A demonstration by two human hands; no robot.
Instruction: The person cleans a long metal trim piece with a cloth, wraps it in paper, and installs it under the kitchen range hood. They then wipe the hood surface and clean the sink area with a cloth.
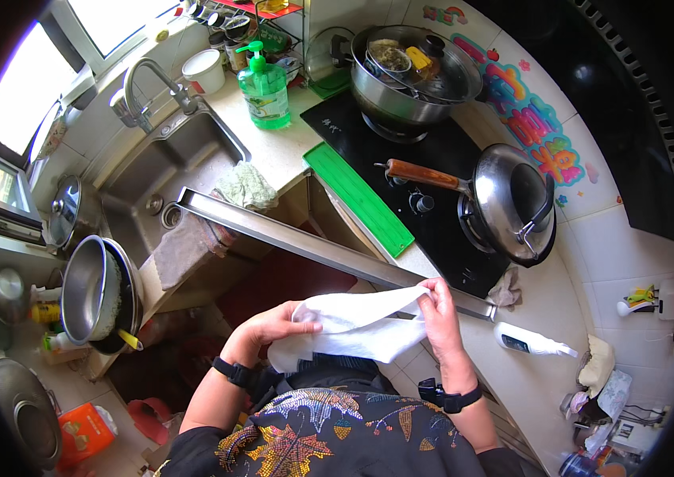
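A folded white cloth (361,322) is stretched between both hands, in front of my body. My left hand (283,325) grips its left end, the thumb lying on top. At its upper right corner my right hand (438,310) pinches it between thumb and fingers. Beyond the cloth, a long metal strip (313,250) runs slantwise from the sink to the stove side. A white squeeze bottle (525,341) lies on the counter to the right of my right hand.
A wok with a lid (507,203) and a large steel pot (414,89) stand on the black cooktop (349,128). A green tray (361,200) lies along its edge. Left are the sink (152,173), rags, stacked pans (89,292) and a green pump bottle (263,95).
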